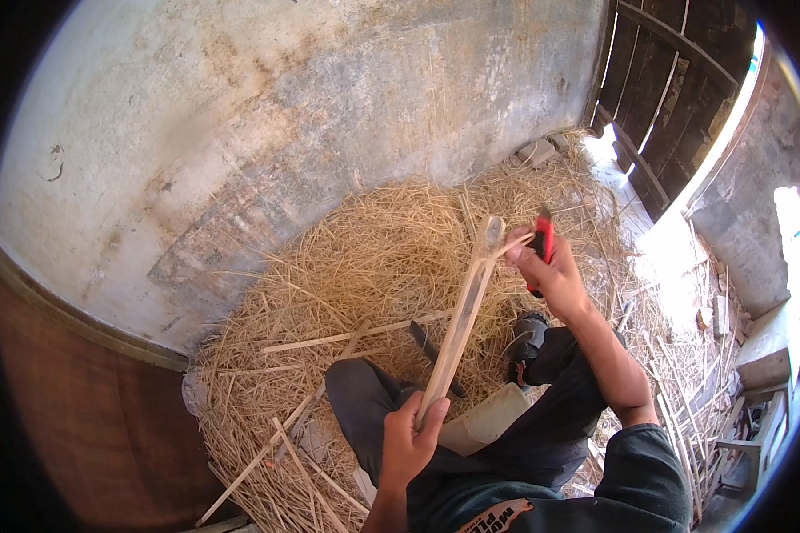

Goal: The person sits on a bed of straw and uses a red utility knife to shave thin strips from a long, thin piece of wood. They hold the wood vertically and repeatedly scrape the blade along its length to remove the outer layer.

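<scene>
The stick [463, 322] is slanting up and rightward from the left hand [411, 441], whose fingers are wrapping its lower end. Farther up, the right hand [553, 277] is gripping a red tool [544, 240] and pinching a sliver [516, 242] beside the stick's top. Straw [364, 235] is lying beyond the left hand.

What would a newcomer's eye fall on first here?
Probably the red-and-black tool in the right grip, right of centre, by the upper end of a long pale strip that slants up mid-picture from the left grip. Next might come the broad heap of straw-coloured strands, spread below the stained wall.
</scene>
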`<state>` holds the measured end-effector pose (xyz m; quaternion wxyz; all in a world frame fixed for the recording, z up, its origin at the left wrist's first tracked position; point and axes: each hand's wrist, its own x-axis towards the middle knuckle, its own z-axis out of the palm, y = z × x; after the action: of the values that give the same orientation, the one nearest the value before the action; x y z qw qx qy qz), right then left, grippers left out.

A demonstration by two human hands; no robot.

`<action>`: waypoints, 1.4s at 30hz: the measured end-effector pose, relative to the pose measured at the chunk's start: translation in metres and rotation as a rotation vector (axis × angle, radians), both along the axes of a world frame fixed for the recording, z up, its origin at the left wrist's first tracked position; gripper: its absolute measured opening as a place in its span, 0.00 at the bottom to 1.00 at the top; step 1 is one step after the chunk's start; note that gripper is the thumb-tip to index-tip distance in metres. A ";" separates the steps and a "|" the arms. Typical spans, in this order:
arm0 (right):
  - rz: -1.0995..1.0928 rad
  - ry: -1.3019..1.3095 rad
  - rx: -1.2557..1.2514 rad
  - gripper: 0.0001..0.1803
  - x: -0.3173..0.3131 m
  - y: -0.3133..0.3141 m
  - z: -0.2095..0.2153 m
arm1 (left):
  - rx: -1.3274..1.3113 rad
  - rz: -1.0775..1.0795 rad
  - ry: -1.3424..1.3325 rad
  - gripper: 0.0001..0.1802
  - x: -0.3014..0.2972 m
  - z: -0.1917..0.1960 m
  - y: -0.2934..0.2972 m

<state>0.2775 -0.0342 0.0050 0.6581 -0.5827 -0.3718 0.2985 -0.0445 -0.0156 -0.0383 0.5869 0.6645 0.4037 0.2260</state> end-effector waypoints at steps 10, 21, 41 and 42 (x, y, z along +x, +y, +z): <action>-0.125 -1.020 -0.634 0.36 0.032 -0.013 -0.006 | -0.226 0.124 -0.122 0.16 -0.005 0.015 0.015; 0.082 -0.778 -0.070 0.15 -0.020 -0.005 0.021 | -0.102 0.128 -0.183 0.17 0.013 0.030 0.016; 0.080 -1.200 0.272 0.16 -0.077 -0.015 0.000 | 0.383 0.175 -0.054 0.15 0.041 0.042 0.010; 0.076 -1.205 0.270 0.16 -0.077 -0.015 0.001 | 0.379 0.169 -0.034 0.15 0.040 0.042 0.010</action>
<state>0.2007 -0.0490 0.0059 0.3892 -0.5470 -0.7330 -0.1096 -0.0044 -0.0053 0.0037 0.4371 0.7227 0.3984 0.3577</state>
